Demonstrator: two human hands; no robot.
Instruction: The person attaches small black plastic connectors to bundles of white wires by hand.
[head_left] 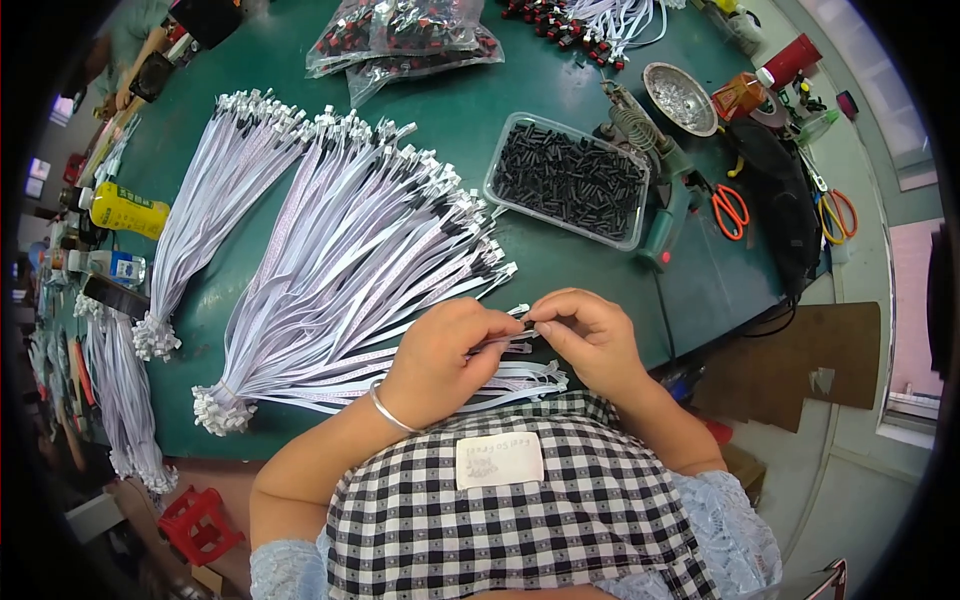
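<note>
A white cable is pinched between my left hand and right hand.
Both close on its crosswise end, a small dark piece (mostly hidden) between them; fanned cables spread leftward, nearer my left, and a tub of black tubes sits ahead on the table, nearer my right.

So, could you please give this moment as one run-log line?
left hand: pinching white cable; right hand: pinching small black piece; cable bundle: fanned on green table; black tubes: in clear tub
</note>
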